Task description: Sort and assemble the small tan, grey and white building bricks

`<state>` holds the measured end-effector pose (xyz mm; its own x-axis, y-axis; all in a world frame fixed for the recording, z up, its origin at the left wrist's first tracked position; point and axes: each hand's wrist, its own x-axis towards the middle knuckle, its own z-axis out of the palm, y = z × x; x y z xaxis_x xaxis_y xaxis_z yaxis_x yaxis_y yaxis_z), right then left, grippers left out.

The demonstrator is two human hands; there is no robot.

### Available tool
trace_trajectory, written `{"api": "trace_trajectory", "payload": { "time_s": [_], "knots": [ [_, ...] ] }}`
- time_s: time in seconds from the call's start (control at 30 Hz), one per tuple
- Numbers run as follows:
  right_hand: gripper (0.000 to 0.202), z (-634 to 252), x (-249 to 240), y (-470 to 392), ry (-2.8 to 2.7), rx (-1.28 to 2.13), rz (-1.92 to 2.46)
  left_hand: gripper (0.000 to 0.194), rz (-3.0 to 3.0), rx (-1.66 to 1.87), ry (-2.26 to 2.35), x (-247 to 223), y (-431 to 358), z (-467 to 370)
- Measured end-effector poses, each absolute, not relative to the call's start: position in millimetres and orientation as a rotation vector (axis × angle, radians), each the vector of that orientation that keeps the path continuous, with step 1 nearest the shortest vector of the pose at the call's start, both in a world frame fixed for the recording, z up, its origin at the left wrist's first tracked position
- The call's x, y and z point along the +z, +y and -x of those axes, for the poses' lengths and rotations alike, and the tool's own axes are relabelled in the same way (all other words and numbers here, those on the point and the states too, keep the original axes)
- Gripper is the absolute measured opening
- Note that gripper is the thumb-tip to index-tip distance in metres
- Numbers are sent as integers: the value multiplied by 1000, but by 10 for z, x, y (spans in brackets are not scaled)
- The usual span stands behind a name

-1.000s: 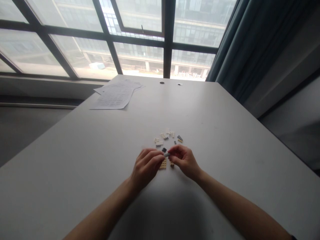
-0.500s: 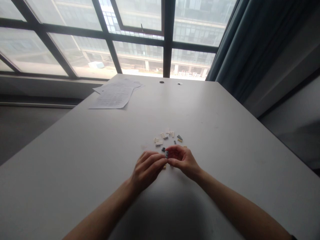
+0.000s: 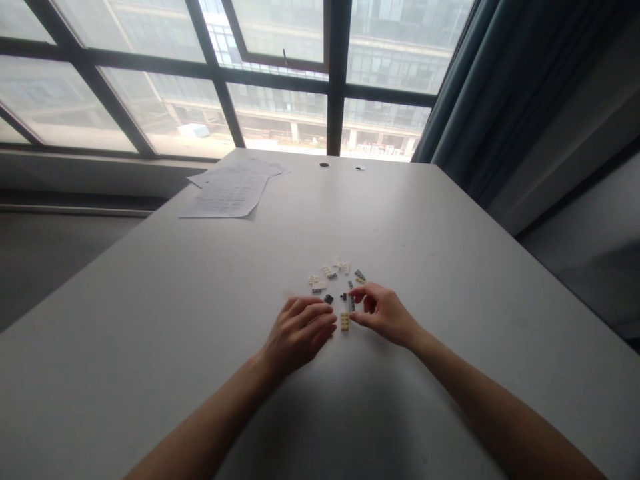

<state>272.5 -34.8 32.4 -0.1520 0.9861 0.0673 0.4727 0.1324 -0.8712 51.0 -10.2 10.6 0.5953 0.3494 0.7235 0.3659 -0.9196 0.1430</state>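
Note:
My right hand (image 3: 383,313) pinches a long grey studded toy brick (image 3: 351,303) between thumb and fingertips, just above or at the table. My left hand (image 3: 300,332) lies to the left with its fingers loosely bent and a little apart; nothing shows in them. Between the hands is a yellowish studded brick (image 3: 345,321). A small dark piece (image 3: 343,297) sits beside the grey brick, and a black piece (image 3: 329,299) lies by the left fingertips. Another yellowish bit is partly hidden under the left hand.
Several white bricks (image 3: 319,285) and small grey pieces (image 3: 360,275) are scattered beyond my hands on the white table (image 3: 200,287). Printed papers (image 3: 225,193) lie at the far left. Two round holes are near the far edge, below the window. A dark curtain (image 3: 465,100) hangs at the right.
My hands have moved apart; the right one went rightward, carrying the grey brick away from the left fingers. The yellowish brick between them is now uncovered.

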Motion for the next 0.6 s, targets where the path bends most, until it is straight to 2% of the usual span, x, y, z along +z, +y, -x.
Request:
{"api": "trace_trajectory", "payload": {
  "time_s": [0.07, 0.2, 0.6],
  "knots": [
    [33, -2788, 323, -378, -1895, 771, 1511, 14, 2861, -1116, -572, 106, -99, -533],
    [31, -2775, 272, -453, -2091, 703, 1567, 18, 2942, -931, -548, 94, -113, -563],
    [33, -2716, 187, -497, -2095, 670, 1559, 21, 2998, -870, -547, 93, -113, -559]
  ]
}}
